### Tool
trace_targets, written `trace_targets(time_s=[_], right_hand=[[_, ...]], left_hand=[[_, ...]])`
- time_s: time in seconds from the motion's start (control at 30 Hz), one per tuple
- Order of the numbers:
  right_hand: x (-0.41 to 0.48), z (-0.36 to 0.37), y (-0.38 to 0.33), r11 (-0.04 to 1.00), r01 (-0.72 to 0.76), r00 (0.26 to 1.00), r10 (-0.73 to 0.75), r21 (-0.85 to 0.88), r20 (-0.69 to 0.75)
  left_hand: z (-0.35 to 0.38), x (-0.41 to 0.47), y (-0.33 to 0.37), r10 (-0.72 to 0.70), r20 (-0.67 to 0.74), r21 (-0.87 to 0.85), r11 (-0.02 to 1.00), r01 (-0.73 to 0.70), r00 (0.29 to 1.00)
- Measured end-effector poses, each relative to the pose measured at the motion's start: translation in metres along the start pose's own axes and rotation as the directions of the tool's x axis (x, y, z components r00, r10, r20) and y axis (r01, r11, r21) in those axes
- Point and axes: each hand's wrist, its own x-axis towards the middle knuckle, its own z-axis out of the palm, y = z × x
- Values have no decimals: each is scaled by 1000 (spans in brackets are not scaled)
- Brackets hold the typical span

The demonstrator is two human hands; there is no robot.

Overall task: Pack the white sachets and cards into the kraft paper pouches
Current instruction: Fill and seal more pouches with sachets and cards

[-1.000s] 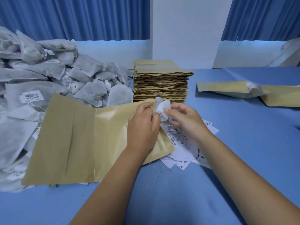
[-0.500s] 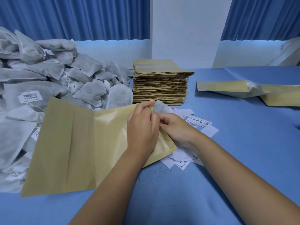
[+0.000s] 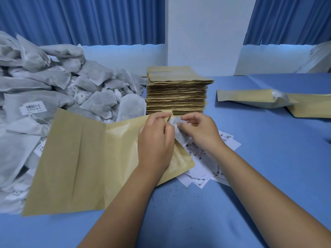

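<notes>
A large kraft pouch (image 3: 80,158) lies flat on the blue desk (image 3: 268,167), its open mouth turned to the right. The left hand (image 3: 155,140) rests on the pouch near that mouth, thumb and fingers pinching the upper lip at its far corner and lifting it slightly. The right hand (image 3: 200,133) is just beside it, fingers curled round a small white sachet (image 3: 176,123), which sits at the pouch's mouth between the two hands; how far it is inside cannot be told. Under the right wrist a loose scatter of printed cards (image 3: 227,143) lies on the desk, partly covered by the pouch's near corner. Behind the hands stands a tall stack of kraft pouches (image 3: 177,93), all flat. To the left a big heap of white sachets (image 3: 53,83) spreads along the desk, some with barcode labels, and the pouch's left end lies over the heap's edge. Well apart on the right lie two more pouches (image 3: 250,99), one overlapping the other, with something white where they meet. Blue curtains (image 3: 89,18) hang behind, on either side of a white wall (image 3: 202,33)
</notes>
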Motion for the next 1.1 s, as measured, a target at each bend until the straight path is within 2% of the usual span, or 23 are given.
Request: trace_targets(time_s=[0.1,0.17,0.23,0.33,0.4,0.53,0.63,0.77,0.83,0.93,1.03,1.1], right_hand=[[-1,-4,-3,983,-109,982,129,-148,137],[-5,-5,-5,974,-107,963,152,-201,222],[-9,-4,-11,994,-64,968,83,-89,237],[-11,2,-21,991,-46,993,32,122,117],[-11,7,-26,985,-41,997,29,170,73],[-14,-3,-38,961,-58,962,-18,269,272],[-18,-14,-38,985,-1,951,-52,170,305],[-22,-6,-34,992,126,988,-124,-21,94],[-22,-2,-34,986,163,984,-164,19,73],[-22,6,-29,995,83,995,-87,63,57],[-23,14,-23,1000,-26,988,27,-9,152],[-22,17,-26,998,-13,967,28,-58,255]], left_hand=[[-1,0,0,12,-9,3,1000,-12,1000],[0,0,0,18,6,6,1000,-18,1000],[1,0,1,28,9,5,1000,-28,1000],[-1,2,3,45,-17,8,999,-45,999],[-4,4,3,47,-36,21,999,-46,998],[-9,8,0,10,-51,43,999,-8,999],[-8,8,0,21,1,65,998,-21,1000],[-4,6,-2,3,122,135,991,-20,993],[-4,6,-2,7,130,140,990,-25,991],[-5,6,1,27,93,110,993,-38,995],[-4,4,6,56,72,96,993,-63,996],[-5,3,8,78,37,78,994,-81,996]])
